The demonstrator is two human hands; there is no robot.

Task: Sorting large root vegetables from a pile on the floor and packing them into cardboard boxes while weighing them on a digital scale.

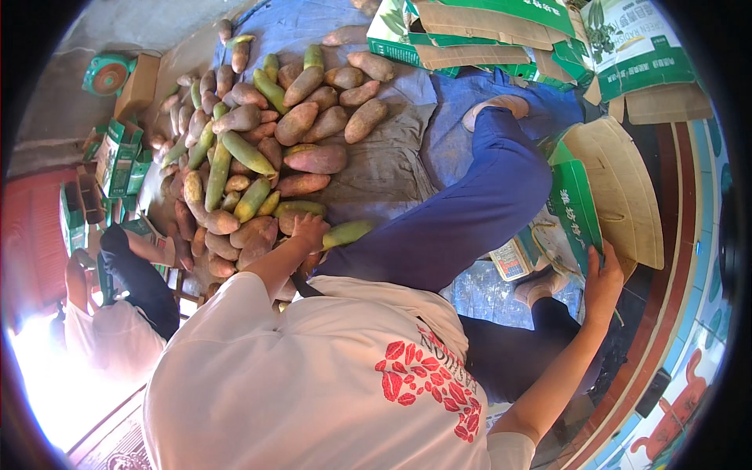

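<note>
Blue sheeting spreads ahead of both hands. In the head view, oblong green and brown root vegetables heap ahead and left of the left hand, which touches them; whether it grasps 1, I cannot tell. The right hand grips an open green cardboard box.

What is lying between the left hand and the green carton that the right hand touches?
In the head view, a green vegetable lies beside the left hand; next, the person's blue-trousered leg crosses the stretch before the carton.
</note>
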